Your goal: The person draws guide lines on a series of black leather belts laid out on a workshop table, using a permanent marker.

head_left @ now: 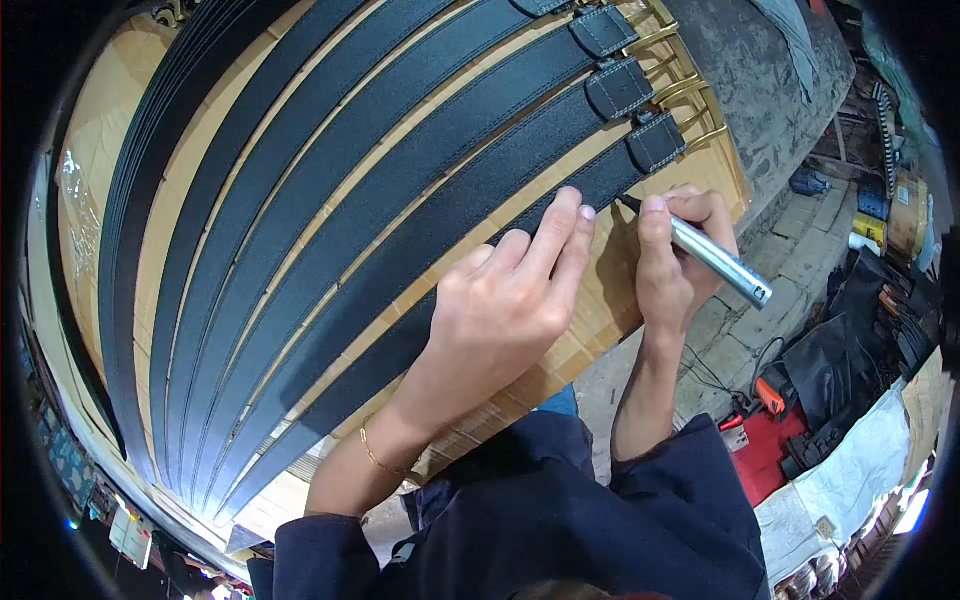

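Several black leather belts with stitched edges lie side by side, fanning out across cardboard. My left hand point(515, 290) rests on the nearest belt point(610, 182), index and middle fingers stretched out along it, holding nothing. In my right hand point(680, 250) is a silver marker pen point(725, 265), gripped between thumb and fingers. Its dark tip points at the lower edge of that same belt, just below the buckle end. A brass-coloured buckle point(705, 140) sits at this belt's end, beside a stitched keeper loop point(655, 142).
The cardboard point(590, 320) ends close to my body. Beyond the buckles is a grey surface point(790, 110) with a cloth over its far edge. On the paved floor at right lie dark material point(830, 340), an orange-handled tool point(770, 395) and a red sheet point(765, 450).
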Motion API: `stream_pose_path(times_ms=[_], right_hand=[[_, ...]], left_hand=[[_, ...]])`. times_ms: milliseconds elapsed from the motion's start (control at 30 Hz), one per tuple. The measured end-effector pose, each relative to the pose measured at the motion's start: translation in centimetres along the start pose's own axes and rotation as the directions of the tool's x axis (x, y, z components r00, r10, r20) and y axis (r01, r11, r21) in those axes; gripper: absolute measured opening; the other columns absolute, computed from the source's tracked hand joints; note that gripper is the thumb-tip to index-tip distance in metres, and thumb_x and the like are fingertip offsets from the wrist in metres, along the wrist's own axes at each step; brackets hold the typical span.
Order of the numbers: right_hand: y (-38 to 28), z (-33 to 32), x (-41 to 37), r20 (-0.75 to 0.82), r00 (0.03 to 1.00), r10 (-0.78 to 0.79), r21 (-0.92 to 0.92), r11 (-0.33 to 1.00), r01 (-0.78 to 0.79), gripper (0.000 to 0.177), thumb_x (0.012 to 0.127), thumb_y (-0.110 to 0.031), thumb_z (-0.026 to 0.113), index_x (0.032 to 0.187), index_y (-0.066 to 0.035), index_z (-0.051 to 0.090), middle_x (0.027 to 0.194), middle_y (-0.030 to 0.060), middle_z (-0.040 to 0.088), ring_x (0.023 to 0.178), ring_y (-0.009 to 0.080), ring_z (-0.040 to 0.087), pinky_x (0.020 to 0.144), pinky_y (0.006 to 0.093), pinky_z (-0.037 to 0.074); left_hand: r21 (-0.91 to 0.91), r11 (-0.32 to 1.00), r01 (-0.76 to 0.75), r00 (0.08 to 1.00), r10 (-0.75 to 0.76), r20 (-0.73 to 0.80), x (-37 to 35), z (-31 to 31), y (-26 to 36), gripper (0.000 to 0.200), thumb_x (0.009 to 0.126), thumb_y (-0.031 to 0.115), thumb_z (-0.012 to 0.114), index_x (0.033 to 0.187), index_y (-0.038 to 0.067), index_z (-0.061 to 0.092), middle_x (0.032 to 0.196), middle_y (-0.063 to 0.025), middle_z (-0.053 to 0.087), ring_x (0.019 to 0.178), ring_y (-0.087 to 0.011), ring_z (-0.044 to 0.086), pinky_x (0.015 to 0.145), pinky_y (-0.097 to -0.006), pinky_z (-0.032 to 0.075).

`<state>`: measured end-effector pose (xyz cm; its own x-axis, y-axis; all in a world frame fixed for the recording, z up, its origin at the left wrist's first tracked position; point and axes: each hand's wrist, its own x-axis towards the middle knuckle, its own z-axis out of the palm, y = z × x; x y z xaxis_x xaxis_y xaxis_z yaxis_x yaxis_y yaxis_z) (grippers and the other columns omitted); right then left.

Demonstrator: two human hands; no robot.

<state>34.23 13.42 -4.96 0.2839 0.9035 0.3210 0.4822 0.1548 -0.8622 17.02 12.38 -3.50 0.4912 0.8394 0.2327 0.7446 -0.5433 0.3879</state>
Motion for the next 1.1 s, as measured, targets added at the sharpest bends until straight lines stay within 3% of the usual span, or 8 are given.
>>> stream_pose_path(times_ms=[500,567,600,700,833,1100], right_hand=[[-0.13,0.16,-0.02,-0.003,1.0,0.019,-0.079,0.997,-0.019,0.021,0.081,-0.007,0.073,0.073,-0.002,0.054,0.061,0.0037,0.056,0.052,0.0074,0.047,0.048,0.0238,0.037],[-0.1,0.29,0.01,-0.086,0.994,0.073,0.112,0.992,-0.063,0.02,0.082,-0.005,0.072,0.074,-0.001,0.054,0.063,0.0043,0.056,0.054,0.0074,0.046,0.049,0.024,0.037],[-0.08,0.26,-0.01,-0.085,0.994,0.073,0.112,0.992,-0.063,0.02,0.082,-0.005,0.072,0.074,-0.001,0.054,0.063,0.0043,0.056,0.054,0.0074,0.046,0.049,0.024,0.037],[-0.14,-0.14,-0.14,0.008,0.999,0.033,-0.02,0.999,-0.032,0.019,0.082,-0.003,0.07,0.075,-0.001,0.052,0.065,0.0047,0.055,0.055,0.0072,0.046,0.05,0.0241,0.037],[-0.08,-0.08,-0.07,0.016,1.0,0.018,0.027,0.999,-0.018,0.019,0.081,-0.003,0.07,0.074,-0.001,0.053,0.063,0.0043,0.055,0.054,0.0076,0.046,0.049,0.0242,0.037],[-0.37,0.18,0.13,0.03,0.999,-0.029,-0.056,0.998,0.031,0.019,0.079,-0.001,0.07,0.071,-0.001,0.053,0.06,0.0059,0.057,0.052,0.0093,0.051,0.049,0.0247,0.04]], left_hand=[[-0.019,1.0,0.009,1.0,-0.009,0.015,0.05,-0.11,0.06,0.039,0.078,0.014,0.075,0.115,0.005,0.067,0.115,-0.0087,0.064,0.074,-0.0134,0.065,0.058,-0.0249,0.051],[-0.026,1.0,0.005,1.0,-0.004,0.007,0.04,-0.07,0.02,0.037,0.079,0.014,0.075,0.114,0.005,0.068,0.114,-0.0086,0.064,0.074,-0.0133,0.065,0.059,-0.0248,0.051],[-0.026,1.0,0.005,1.0,-0.005,0.007,0.05,-0.05,0.0,0.037,0.079,0.014,0.075,0.114,0.005,0.068,0.114,-0.0086,0.064,0.074,-0.0133,0.065,0.059,-0.0248,0.051],[-0.025,1.0,0.003,1.0,-0.003,0.001,0.04,0.0,-0.03,0.036,0.079,0.014,0.075,0.113,0.005,0.068,0.114,-0.0084,0.064,0.074,-0.0134,0.065,0.059,-0.0248,0.051],[-0.02,1.0,0.004,1.0,-0.004,-0.004,0.03,0.03,0.0,0.035,0.079,0.013,0.075,0.112,0.004,0.068,0.114,-0.008,0.064,0.074,-0.0132,0.065,0.059,-0.0249,0.052],[-0.016,1.0,0.01,1.0,-0.011,-0.001,0.07,-0.05,0.09,0.036,0.079,0.013,0.074,0.113,0.005,0.068,0.113,-0.0075,0.064,0.075,-0.013,0.065,0.059,-0.0249,0.052]])
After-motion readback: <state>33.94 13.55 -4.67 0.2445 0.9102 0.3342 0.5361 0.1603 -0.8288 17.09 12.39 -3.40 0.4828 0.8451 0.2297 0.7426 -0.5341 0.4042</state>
